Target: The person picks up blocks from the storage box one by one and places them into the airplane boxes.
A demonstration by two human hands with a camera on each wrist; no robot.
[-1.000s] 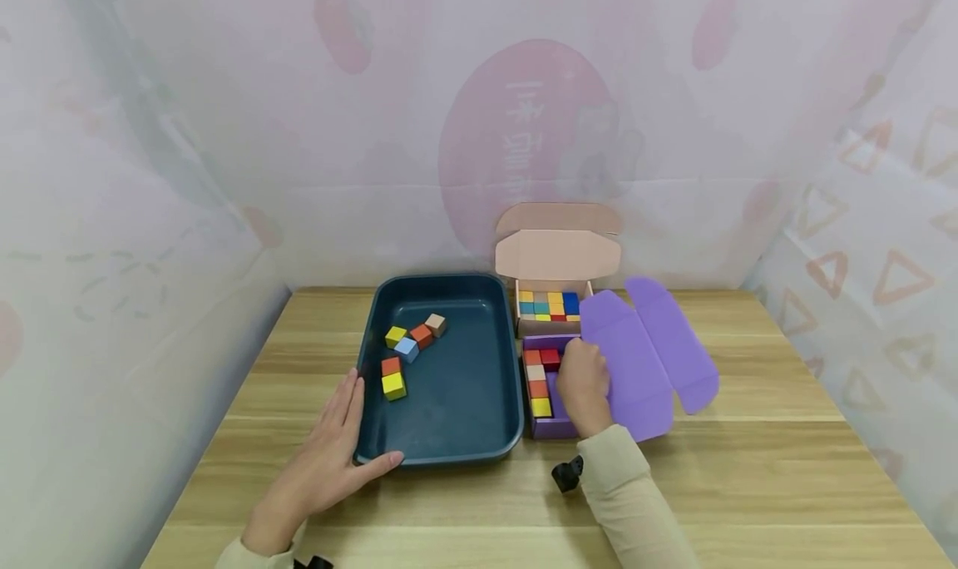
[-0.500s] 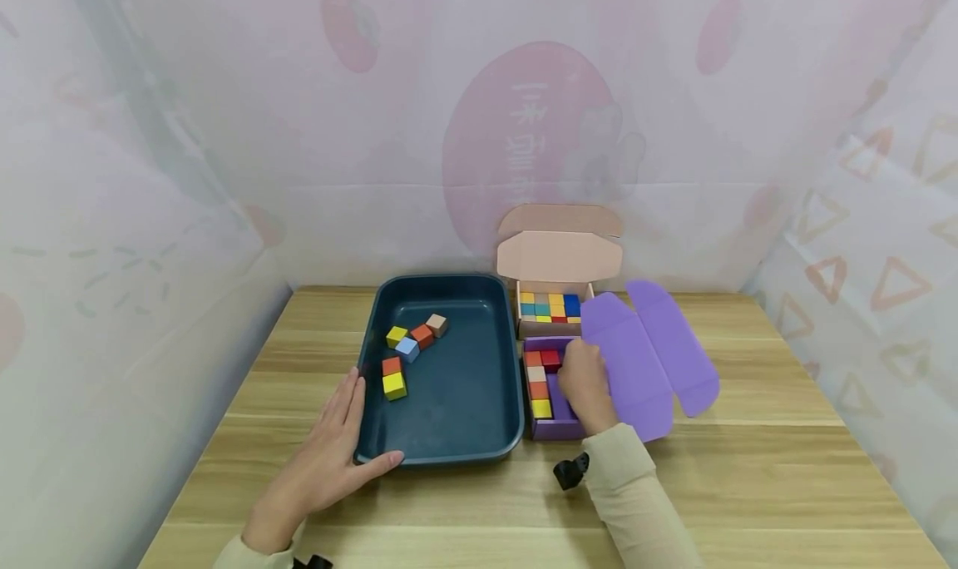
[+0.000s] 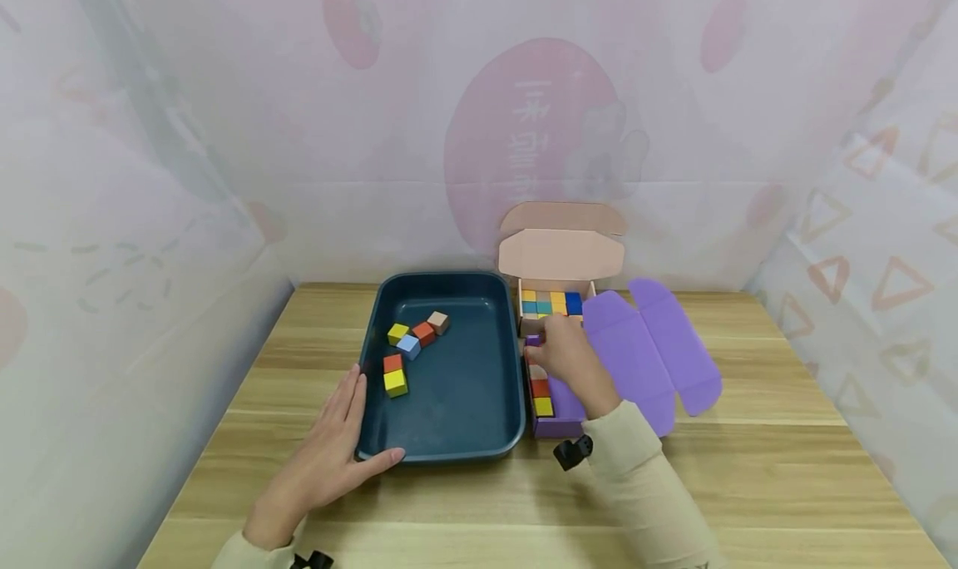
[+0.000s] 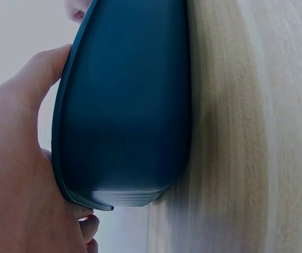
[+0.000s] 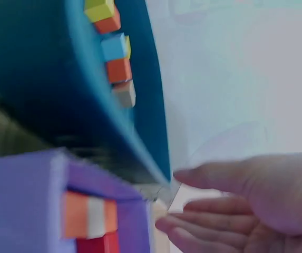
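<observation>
A dark blue tray (image 3: 456, 403) holds several small colored cubes, among them a yellow cube (image 3: 395, 383) and a light blue cube (image 3: 408, 347). My left hand (image 3: 325, 457) rests on its near left corner, fingers straight along the rim and thumb over the front edge. My right hand (image 3: 575, 359) is above the open purple box (image 3: 560, 428), partly hiding it. The right wrist view shows that hand (image 5: 245, 203) with thumb and fingers apart and nothing between them. Orange, pale and red cubes (image 5: 90, 245) sit in the purple box; a yellow cube (image 3: 542, 407) is at its near end.
Behind the purple box stands an open cardboard box (image 3: 530, 328) with several cubes inside and its lid (image 3: 561, 253) raised. The purple lid (image 3: 636, 361) spreads out to the right. Everything is on a wooden table (image 3: 786, 469), with a printed cloth behind.
My right hand has come out of the purple box and moved back and to the left, covering the box's far left corner. The left hand stays on the tray.
</observation>
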